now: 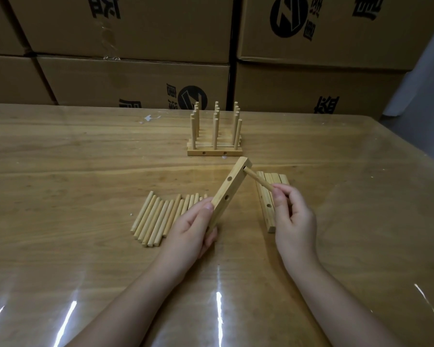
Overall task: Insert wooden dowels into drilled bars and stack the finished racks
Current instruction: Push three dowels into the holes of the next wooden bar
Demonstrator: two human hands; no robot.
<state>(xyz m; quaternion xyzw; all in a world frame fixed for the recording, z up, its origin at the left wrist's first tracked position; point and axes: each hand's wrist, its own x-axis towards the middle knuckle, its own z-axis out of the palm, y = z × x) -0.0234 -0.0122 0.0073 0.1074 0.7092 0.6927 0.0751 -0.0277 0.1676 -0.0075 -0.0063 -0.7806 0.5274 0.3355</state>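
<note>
My left hand (pixel 191 231) grips the near end of a drilled wooden bar (pixel 229 190), which tilts up and away over the table. My right hand (pixel 292 216) pinches a wooden dowel (pixel 258 181) whose far tip sits at the hole near the bar's far end. A row of loose dowels (pixel 161 216) lies on the table to the left of my left hand. Several empty drilled bars (pixel 269 196) lie side by side under my right hand. Finished racks (pixel 214 144) with upright dowels stand grouped farther back.
The wooden table (pixel 73 171) is covered with shiny clear film. Stacked cardboard boxes (pixel 135 76) form a wall right behind its far edge. A small white scrap (pixel 149 118) lies near the back edge.
</note>
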